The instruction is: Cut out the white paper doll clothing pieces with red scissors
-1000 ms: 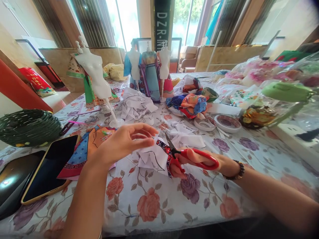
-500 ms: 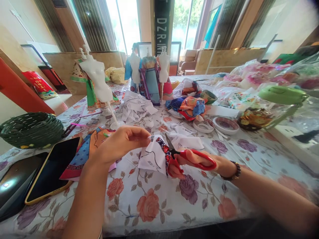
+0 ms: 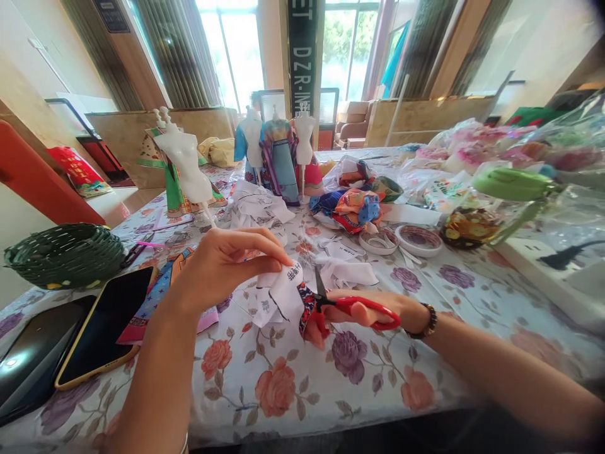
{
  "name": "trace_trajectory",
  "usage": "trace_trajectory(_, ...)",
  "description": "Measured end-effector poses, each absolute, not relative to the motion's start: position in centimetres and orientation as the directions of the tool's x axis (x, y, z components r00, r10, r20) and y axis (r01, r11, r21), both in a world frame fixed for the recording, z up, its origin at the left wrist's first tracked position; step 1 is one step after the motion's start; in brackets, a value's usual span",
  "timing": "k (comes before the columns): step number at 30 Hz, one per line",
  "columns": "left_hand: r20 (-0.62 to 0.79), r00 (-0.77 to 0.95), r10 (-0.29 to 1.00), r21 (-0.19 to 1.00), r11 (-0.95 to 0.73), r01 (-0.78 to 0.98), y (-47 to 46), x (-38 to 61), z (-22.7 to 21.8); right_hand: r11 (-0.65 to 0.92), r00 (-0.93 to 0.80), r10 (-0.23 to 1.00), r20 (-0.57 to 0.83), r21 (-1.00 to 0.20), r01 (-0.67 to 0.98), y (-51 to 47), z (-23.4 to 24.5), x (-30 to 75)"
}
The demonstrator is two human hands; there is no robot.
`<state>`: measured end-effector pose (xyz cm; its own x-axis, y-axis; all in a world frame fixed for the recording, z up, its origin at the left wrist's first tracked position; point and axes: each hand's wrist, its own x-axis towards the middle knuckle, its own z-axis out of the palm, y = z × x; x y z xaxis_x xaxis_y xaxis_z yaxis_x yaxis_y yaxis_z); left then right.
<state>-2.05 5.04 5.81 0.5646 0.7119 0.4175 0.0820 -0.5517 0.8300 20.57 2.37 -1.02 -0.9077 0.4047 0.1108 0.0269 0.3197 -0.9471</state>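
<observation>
My left hand pinches the top of a small white cut piece with dark printed characters and a black edge line. Whether it is cloth or paper I cannot tell. Red scissors are in my right hand, their dark blades slightly apart and pointing up beside the piece. Between piece and blades shows a strip with a red and navy pattern, its lower end near my right fingers. Just below my left hand lies another white printed scrap on the flowered tablecloth.
Two phones and a dark green basket are at the left, beside colourful doll clothes. White scraps, mannequins and tape rolls stand or lie beyond my hands. A green-lidded jug and power strip are right.
The white piece has turned in my left fingers, and its printed characters now face me. A second scrap shows beneath it. The scissors have shifted slightly left, and the view has tilted a little.
</observation>
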Motion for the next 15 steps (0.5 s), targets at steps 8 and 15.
trace_trajectory(8,0.352,0.646,0.678,0.789,-0.586,0.185,4.8,-2.0,6.5,0.282,-0.899,0.409,0.155,-0.959,-0.037,1.8,-0.5,20.3)
trace_trajectory(15,0.373,0.642,0.67,0.773,-0.607,0.185,5.9,-3.0,5.8,0.269,-0.897,0.401,0.185,-0.96,-0.078,2.0,-0.3,20.4)
